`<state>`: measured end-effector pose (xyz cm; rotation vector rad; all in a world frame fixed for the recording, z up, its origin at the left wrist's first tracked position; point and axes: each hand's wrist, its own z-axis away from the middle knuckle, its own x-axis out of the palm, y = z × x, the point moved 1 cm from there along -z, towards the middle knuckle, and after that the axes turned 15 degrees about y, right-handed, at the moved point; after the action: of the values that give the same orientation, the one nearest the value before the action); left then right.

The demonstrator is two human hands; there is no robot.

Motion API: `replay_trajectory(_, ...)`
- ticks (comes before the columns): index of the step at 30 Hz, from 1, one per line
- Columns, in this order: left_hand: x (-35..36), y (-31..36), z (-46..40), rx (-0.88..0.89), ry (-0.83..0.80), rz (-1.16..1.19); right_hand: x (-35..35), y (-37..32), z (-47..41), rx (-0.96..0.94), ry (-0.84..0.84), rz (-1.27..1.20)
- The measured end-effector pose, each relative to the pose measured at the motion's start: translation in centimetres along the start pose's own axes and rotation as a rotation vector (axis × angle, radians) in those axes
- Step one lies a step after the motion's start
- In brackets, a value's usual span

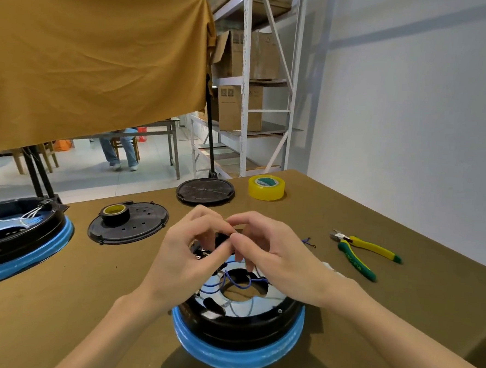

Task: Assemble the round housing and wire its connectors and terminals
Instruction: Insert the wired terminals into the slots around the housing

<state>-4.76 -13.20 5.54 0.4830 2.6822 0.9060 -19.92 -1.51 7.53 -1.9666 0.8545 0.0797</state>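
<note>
The round black housing with a blue ring at its base (pixel 237 334) is positioned on the brown cloth-covered worktop (pixel 341 318), with thin blue wires (pixel 237 283) looped across its white interior. A small dark part, too hidden to identify, is pinched between the curled fingers (pixel 204 232) of the left hand (pixel 187 261) and the right hand (pixel 274 257), which are held together above the housing's far rim. Yellow-and-green-handled cutting pliers (pixel 364 252) are laid to the right, and a yellow tape roll (pixel 266 187) is placed beyond.
</note>
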Motion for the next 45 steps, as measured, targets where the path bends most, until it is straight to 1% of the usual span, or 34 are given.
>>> replay_trajectory(4,-1.3,-1.8,-0.5,-0.101,-0.05,-0.049,0.7,1.5,-0.6,0.089,0.086,0.002)
replay_trajectory(8,-2.4,-4.4,-0.5,-0.224,-0.117,-0.118,1.8,2.9,-1.2,0.165,0.048,0.1)
replay_trajectory(9,-2.7,-5.3,-0.5,-0.279,-0.089,-0.11,2.3,3.1,-1.3,0.169,0.023,0.126)
replay_trajectory(12,-3.0,-8.0,0.4,-0.463,0.077,-0.086,4.1,3.2,-1.3,0.137,-0.062,0.228)
replay_trajectory(15,-2.6,-10.2,2.0,-0.708,0.159,0.031,5.7,3.2,-1.6,0.126,-0.073,0.333)
replay_trajectory(16,-2.5,-10.5,2.5,-0.75,0.172,0.063,5.9,3.2,-1.9,0.137,-0.064,0.363)
replay_trajectory(19,-2.1,-10.8,3.0,-0.738,0.192,0.08,6.2,3.1,-2.3,0.157,-0.016,0.434)
replay_trajectory(23,-2.0,-10.9,3.1,-0.719,0.188,0.093,6.7,2.9,-2.4,0.12,0.041,0.54)
replay_trajectory(28,-2.0,-10.6,3.2,-0.711,0.182,0.099,8.0,3.1,-2.0,0.129,-0.005,0.659)
replay_trajectory(34,-2.1,-10.6,3.2,-0.706,0.173,0.106,8.4,3.8,-1.8,0.138,0.04,0.634)
replay_trajectory(45,-2.0,-10.6,3.2,-0.689,0.172,0.098,8.2,4.0,-1.5,0.176,0.072,0.567)
